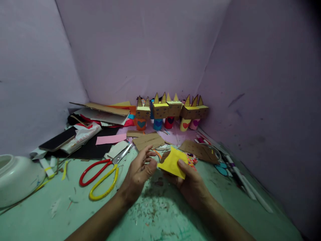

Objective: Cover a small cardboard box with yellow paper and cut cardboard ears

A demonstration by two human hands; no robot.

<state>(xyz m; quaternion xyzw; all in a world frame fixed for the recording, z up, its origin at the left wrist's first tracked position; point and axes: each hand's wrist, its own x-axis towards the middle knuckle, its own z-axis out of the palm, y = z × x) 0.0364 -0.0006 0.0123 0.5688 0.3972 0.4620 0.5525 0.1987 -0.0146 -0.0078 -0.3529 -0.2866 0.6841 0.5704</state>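
Observation:
My right hand (190,182) grips a yellow paper piece (174,162), thumb on top and fingers underneath. Brown cardboard shows along its upper left side; whether it is a flat piece or a small box I cannot tell. Just left of it is my left hand (139,174), fingers loosely bent and apart, with nothing visible in it. Its thumb comes close to the yellow edge; contact is unclear. Large scissors (116,160) with one red and one yellow handle lie open to the left of that hand. Flat cardboard scraps (147,141) lie beyond both hands.
Several cardboard-headed figures (160,110) with pointed ears stand along the back. Stacked cardboard and paper (105,113) fill the back left. A white bowl (18,179) sits at far left. Pens and white rods (247,187) lie along the right wall, near a brown cardboard piece (199,151).

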